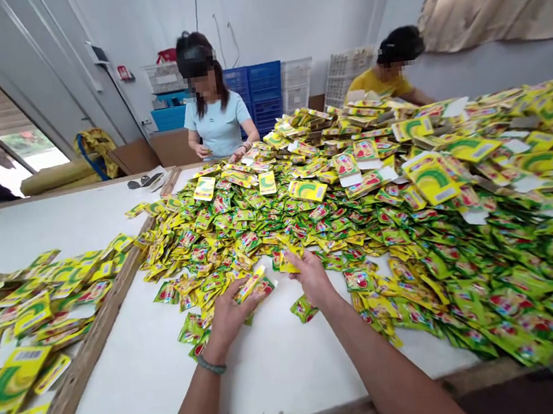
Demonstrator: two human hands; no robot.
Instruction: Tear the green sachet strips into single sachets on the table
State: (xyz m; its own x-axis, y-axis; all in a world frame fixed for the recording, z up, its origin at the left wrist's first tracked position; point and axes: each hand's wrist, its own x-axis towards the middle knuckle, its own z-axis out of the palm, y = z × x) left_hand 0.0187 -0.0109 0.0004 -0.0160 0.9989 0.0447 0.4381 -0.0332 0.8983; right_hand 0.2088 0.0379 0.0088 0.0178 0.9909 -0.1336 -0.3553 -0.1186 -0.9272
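A huge heap of small yellow-green sachets [339, 226] covers the white table [286, 367]. My left hand [229, 313] is curled round a small bundle of sachets [252, 284] at the heap's near edge. My right hand [309, 273] reaches into the heap just beside it, its fingers pinching a sachet [288, 259]. A loose sachet [303, 310] lies on the table under my right wrist. Larger yellow cartons [431, 178] lie flat on top of the heap further back.
Across the table a person in a light blue shirt [218, 123] and a person in yellow [391, 75] handle sachets. A second table at left holds flat yellow cartons [14, 333]. A wooden rail [99, 323] divides the tables. Blue crates [256, 88] stand against the wall.
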